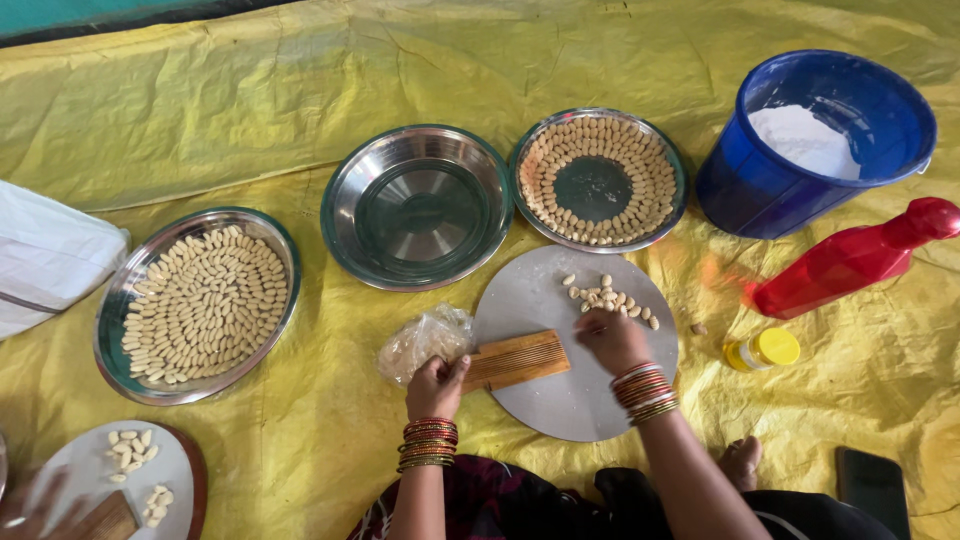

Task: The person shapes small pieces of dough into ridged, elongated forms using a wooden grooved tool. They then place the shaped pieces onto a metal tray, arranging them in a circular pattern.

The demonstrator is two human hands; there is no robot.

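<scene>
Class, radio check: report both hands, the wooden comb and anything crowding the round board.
Left hand grips wooden comb on round board. Right hand presses a dough piece beside small shaped pieces. Plastic bag crowds the board's left edge.

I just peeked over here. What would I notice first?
Probably the shiny steel plates on the yellow sheet, two filled with neat rings of small pale dough pieces. In the middle, the left hand holds a ridged wooden comb on a round board. A blue bucket stands far right.
</scene>
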